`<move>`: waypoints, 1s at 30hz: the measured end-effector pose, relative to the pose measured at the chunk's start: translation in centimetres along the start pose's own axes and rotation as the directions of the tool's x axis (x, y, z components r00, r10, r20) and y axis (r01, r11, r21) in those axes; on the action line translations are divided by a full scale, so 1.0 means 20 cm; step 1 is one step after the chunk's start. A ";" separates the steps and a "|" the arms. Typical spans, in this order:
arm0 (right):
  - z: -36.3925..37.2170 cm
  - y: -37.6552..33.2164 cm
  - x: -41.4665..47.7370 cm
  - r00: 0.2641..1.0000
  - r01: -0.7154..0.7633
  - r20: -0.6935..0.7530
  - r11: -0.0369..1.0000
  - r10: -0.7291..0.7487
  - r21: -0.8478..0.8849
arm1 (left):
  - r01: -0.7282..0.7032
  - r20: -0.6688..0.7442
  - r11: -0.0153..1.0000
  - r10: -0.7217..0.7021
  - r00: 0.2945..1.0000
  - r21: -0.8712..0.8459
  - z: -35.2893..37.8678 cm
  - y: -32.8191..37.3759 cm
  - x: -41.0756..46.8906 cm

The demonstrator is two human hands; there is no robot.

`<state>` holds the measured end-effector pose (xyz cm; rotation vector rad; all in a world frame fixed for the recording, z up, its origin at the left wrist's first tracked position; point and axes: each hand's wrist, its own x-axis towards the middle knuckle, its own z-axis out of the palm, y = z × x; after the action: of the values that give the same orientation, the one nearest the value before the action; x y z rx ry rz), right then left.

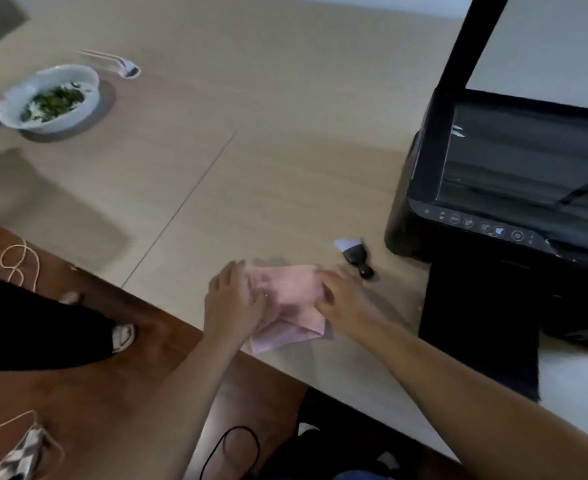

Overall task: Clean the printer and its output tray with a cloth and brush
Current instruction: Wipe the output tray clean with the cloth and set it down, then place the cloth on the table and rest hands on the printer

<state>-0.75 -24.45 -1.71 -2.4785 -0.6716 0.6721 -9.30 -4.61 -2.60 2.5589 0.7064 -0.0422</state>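
A folded pink cloth [290,306] lies on the beige table near its front edge. My left hand [233,299] rests on the cloth's left side and my right hand [342,294] on its right side, fingers bent onto the fabric. Just beyond my right hand lies a small brush [354,256] with a black handle and white bristles. The black printer [514,188] stands at the right with its scanner lid raised, the glass exposed. Its dark output tray [483,327] sticks out toward the table's front edge.
A white bowl [48,98] of green food sits at the far left of the table [251,150], with chopsticks [112,60] beyond it. Below the table edge are a brown floor, a person's dark-clothed leg [36,327], loose cord [20,265] and a black cable [230,452].
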 end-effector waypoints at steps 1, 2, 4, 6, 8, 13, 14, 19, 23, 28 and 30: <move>0.03 0.00 -0.01 0.997 0.065 0.052 0.986 -0.057 -0.154 | -0.114 0.045 0.989 0.110 0.993 0.098 0.03 -0.03 -0.01; 0.06 0.01 -0.01 0.991 0.110 0.101 0.959 -0.087 -0.259 | -0.214 0.133 0.965 0.195 0.972 0.153 0.05 -0.05 -0.03; 0.14 0.04 -0.01 0.982 0.130 0.175 0.910 -0.065 -0.393 | -0.333 0.287 0.921 0.270 0.919 0.202 0.10 -0.09 -0.04; 0.20 0.09 -0.01 0.987 0.129 0.146 0.862 -0.065 -0.490 | -0.352 0.308 0.901 0.270 0.912 0.253 0.15 -0.13 -0.04; 0.23 0.11 -0.01 0.991 0.102 0.127 0.833 -0.039 -0.544 | -0.360 0.288 0.882 0.275 0.917 0.304 0.16 -0.18 -0.02; 0.21 0.10 0.02 0.991 0.121 0.115 0.829 -0.069 -0.546 | -0.446 0.291 0.824 0.357 0.888 0.350 0.12 -0.21 0.08; 0.21 0.10 0.02 0.991 0.126 0.106 0.824 -0.081 -0.553 | -0.458 0.302 0.822 0.367 0.880 0.338 0.12 -0.21 0.09; 0.20 0.13 0.00 0.982 0.183 0.141 0.833 -0.127 -0.523 | -0.572 0.320 0.764 0.485 0.814 0.299 0.14 -0.21 0.04; 0.15 0.15 -0.02 0.985 0.169 0.100 0.863 -0.138 -0.476 | -0.535 0.328 0.795 0.443 0.834 0.287 0.17 -0.20 0.05; 0.05 0.25 -0.17 0.999 0.048 0.014 0.888 -0.047 -0.458 | -0.573 0.286 0.752 0.499 0.818 0.326 0.13 -0.09 0.08; 0.01 0.31 -0.28 0.999 0.023 -0.017 0.881 -0.036 -0.473 | -0.639 0.279 0.695 0.575 0.769 0.330 0.14 0.01 0.09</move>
<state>-2.97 -32.34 -3.50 -2.9067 -0.9580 0.5062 -7.30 -5.15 -5.26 3.0185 -0.2867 -0.1832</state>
